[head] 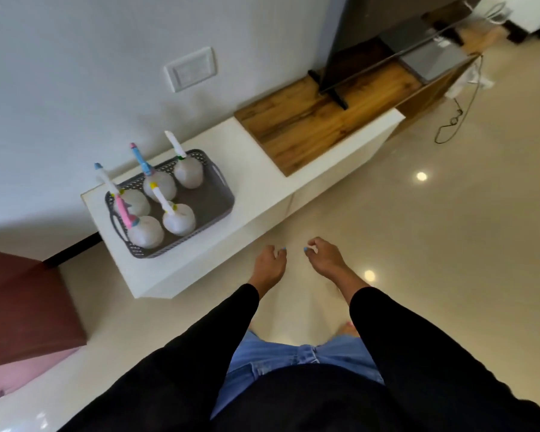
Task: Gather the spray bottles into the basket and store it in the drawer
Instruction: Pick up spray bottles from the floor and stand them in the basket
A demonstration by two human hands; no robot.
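A grey perforated basket [214,198] with handles stands on the left end of a low white cabinet [262,182]. Several clear round spray bottles stand upright inside it, among them one with a pink trigger [145,233], one with a white trigger [179,221] and one with a blue trigger [159,185]. My left hand [268,266] and my right hand [328,260] hang in front of the cabinet, to the right of and below the basket. Both hold nothing, with fingers loosely curled and apart. No open drawer shows on the cabinet front.
A wooden top section [318,120] continues the cabinet to the right, with a TV [387,35] on black feet on it. A dark red chair [22,307] stands at the left. A loose cable [455,120] lies on the glossy floor at right.
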